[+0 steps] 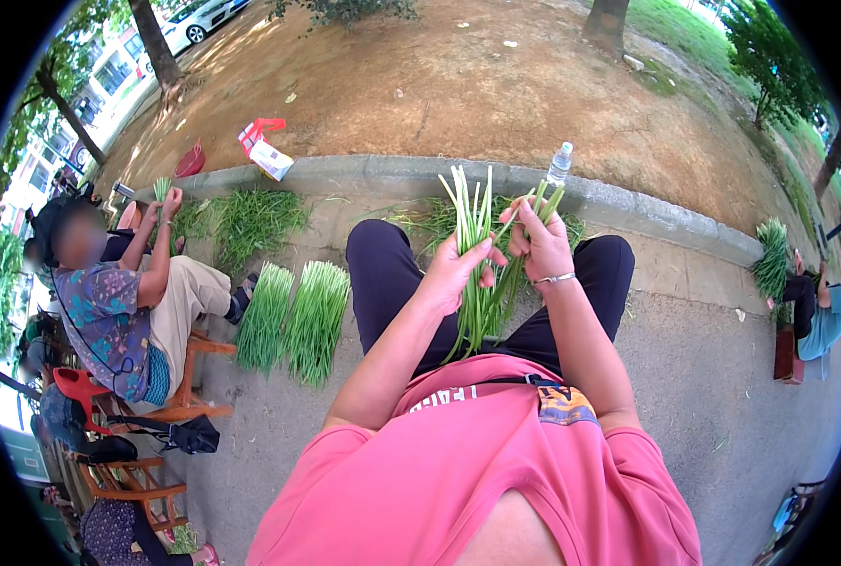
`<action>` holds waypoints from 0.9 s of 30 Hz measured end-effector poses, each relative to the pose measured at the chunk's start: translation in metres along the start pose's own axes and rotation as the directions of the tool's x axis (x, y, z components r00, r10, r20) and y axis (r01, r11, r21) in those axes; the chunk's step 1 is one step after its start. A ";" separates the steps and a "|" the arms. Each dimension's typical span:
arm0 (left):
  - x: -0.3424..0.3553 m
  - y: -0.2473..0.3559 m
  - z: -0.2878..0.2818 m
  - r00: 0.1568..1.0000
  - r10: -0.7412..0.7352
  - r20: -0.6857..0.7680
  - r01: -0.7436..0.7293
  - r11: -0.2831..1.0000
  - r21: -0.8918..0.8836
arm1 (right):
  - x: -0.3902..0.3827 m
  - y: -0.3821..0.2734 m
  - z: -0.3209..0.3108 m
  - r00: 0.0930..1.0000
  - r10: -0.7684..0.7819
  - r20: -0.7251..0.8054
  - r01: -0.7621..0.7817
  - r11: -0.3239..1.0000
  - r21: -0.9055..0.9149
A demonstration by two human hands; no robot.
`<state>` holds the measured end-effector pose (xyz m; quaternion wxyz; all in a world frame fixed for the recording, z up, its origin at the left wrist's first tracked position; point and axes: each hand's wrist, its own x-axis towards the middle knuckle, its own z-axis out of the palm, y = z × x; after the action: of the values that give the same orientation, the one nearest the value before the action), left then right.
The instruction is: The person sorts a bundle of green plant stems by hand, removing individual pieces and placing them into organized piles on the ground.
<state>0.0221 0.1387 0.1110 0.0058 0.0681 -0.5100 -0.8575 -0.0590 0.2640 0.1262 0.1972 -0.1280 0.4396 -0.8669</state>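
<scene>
Your left hand (453, 274) clamps the chive bunch (474, 283) upright so your right hand (536, 241) fingers, closed, pinch single stalks.

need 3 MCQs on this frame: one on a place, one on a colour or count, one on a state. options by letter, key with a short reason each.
1. Where does the clear plastic bottle stand?
A. on the stone curb
B. on the wooden chair
C. on the person's lap

2. How many sorted green bundles lie side by side on the pavement at the person's left?
A. one
B. two
C. four

3. What is the left hand doing?
A. resting open on the knee
B. closed in a grip around a bunch of green stalks
C. holding the bottle

Answers:
1 A: the bottle stands upright on top of the curb, beyond the knees.
2 B: two flat bundles lie next to each other.
3 B: its fingers wrap the stalks, while the right hand pinches a few stalks beside it.
</scene>
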 end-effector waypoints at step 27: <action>-0.003 0.001 -0.013 0.999 -0.010 -0.044 0.012 0.999 0.039 | 0.023 -0.017 -0.058 0.938 -0.051 -0.343 -0.007 0.986 -0.166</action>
<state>0.0265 0.1271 0.1057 0.0108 0.0900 -0.5263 -0.8455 -0.1068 0.3039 0.1073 0.0958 0.0055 0.5360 -0.8388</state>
